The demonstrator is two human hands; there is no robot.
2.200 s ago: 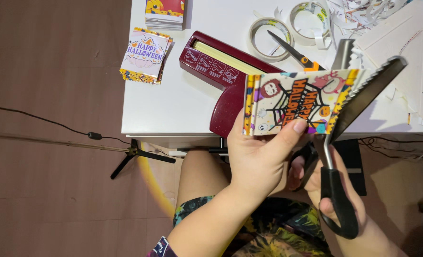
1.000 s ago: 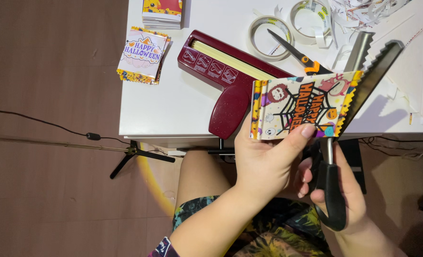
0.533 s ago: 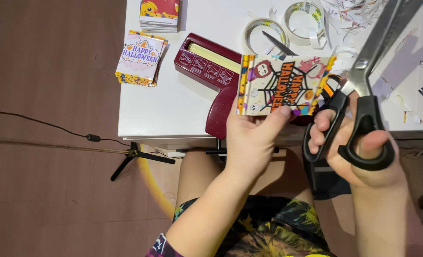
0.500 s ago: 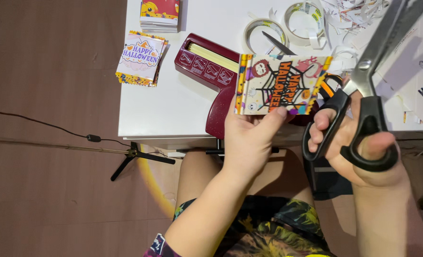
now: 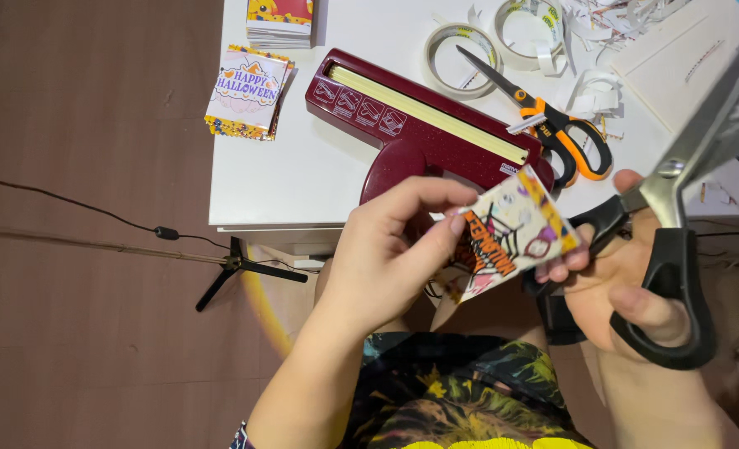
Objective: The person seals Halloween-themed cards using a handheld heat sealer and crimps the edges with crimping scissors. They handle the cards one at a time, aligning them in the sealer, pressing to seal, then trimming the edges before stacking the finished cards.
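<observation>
Left hand [image 5: 386, 258] grip pinches the printed spider-web card [image 5: 511, 237], right hand [image 5: 627, 283] grip closed around black scissors [image 5: 677, 249] just beside it; trimmed cards [image 5: 249, 91] stacked on worktop [image 5: 319, 166], this one uncut.

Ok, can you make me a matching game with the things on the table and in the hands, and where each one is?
Things:
1. Spider-web card
2. Black scissors
3. Orange scissors
4. Dark red tool

Places:
A. lying on the white table beside the tape rolls
B. pinched in the left hand
C. lying on the table in front of the person, yellow strip along its top
D. held in the right hand

Pairs: 1-B, 2-D, 3-A, 4-C
</observation>
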